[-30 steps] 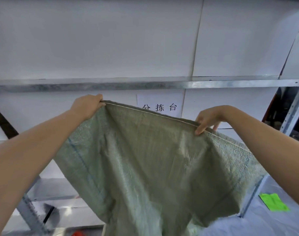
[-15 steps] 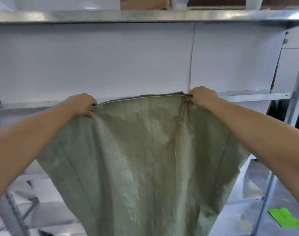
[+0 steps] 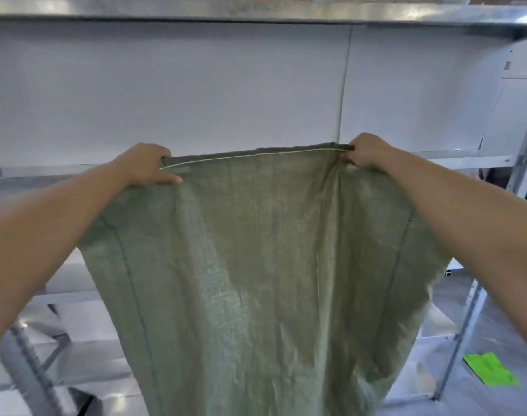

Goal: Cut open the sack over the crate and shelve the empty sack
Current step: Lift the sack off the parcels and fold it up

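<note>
A limp, empty green woven sack (image 3: 256, 265) hangs flat in front of me, its stitched top hem stretched level between my hands. My left hand (image 3: 145, 166) grips the hem's left end, thumb on the near face. My right hand (image 3: 367, 151) pinches the hem's right end in a closed fist. The hem sits at the height of a metal shelf edge (image 3: 454, 160) behind it. The sack's lower part runs out of the bottom of the view. No crate is in view.
A steel shelving unit fills the view: an upper shelf lip (image 3: 256, 10), white back panels (image 3: 196, 85), a grey upright (image 3: 481, 280) at right and a slanted brace (image 3: 25, 364) at lower left. A bright green sheet (image 3: 490, 370) lies on the lower surface at right.
Both hands have lifted the sack from below the shelf edge to level with it. My right hand slid along the hem and closed on it, pulling the top edge straight and level.
</note>
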